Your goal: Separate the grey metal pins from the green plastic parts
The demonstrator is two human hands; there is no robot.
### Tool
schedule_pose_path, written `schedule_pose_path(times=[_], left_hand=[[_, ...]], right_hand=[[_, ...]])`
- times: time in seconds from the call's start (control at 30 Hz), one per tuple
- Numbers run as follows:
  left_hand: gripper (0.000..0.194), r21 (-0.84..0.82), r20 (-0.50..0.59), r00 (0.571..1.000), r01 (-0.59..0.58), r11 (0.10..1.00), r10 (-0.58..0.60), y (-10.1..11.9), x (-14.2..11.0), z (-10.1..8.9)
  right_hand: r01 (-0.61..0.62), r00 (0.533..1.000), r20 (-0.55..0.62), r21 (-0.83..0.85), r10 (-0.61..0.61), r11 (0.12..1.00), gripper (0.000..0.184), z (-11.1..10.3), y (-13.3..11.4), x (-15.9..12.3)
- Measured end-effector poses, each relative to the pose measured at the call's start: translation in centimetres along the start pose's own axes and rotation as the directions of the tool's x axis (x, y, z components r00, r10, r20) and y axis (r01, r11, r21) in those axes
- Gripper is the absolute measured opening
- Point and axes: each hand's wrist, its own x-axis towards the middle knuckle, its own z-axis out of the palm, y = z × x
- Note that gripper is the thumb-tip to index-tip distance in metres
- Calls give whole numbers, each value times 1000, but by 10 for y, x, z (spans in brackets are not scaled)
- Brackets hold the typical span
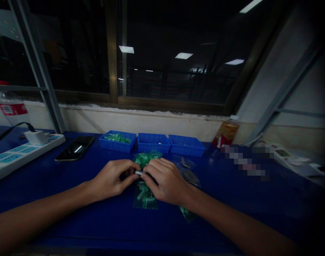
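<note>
Both my hands meet over the middle of the blue table, pinching a small grey-white cylindrical piece (139,172) between them. My left hand (113,179) grips its left end with thumb and fingertips. On the other end, the thumb and fingers of my right hand (166,179) are closed. The exact kind of the piece cannot be made out. Beneath and behind the hands lie clear bags with green parts (146,199), partly hidden by my right hand. More clear bags (187,172), holding small metallic-looking pieces, lie just right of my right hand.
Three blue bins (153,143) stand in a row at the back; the left one holds green bagged pieces. A phone (75,148) and a white power strip (26,151) lie on the left. A drink bottle (226,132) stands at the back right, another bottle (11,106) far left.
</note>
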Motion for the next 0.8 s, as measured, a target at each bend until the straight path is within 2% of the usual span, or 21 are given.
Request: schedule_pose_path(times=[0.37, 0.8], left_hand=[[22, 46, 69, 996, 48, 998, -51, -1, 0, 0], [24, 56, 73, 997, 34, 998, -38, 0, 0, 0]], right_hand=[[-36, 997, 66, -4, 37, 999, 19, 0, 0, 0], [11, 995, 102, -7, -10, 1000, 18, 0, 1, 0]])
